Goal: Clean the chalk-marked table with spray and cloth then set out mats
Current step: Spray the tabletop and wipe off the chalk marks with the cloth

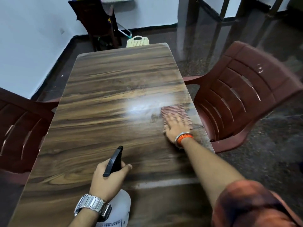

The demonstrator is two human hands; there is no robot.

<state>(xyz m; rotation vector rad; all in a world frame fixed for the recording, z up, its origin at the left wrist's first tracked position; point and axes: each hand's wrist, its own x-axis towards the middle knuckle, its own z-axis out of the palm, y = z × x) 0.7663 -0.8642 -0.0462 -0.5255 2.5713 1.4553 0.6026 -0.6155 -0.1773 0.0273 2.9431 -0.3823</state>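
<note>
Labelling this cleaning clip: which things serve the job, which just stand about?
In use: wood-grain table, white spray bottle with black trigger in left hand, red striped cloth under right hand.
Idle: right maroon plastic chair, left maroon plastic chair, cream perforated plastic object.

One maroon plastic chair (242, 99) stands right, a second chair (19, 128) left (cream basket (137, 42) beyond).

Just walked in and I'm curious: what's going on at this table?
A person is cleaning the wooden table. The left hand grips a spray bottle near the front edge, its black nozzle pointing across the top. The right hand presses flat on a striped cloth by the table's right side, next to a whitish, hazy patch. No mats are in view yet.
</note>
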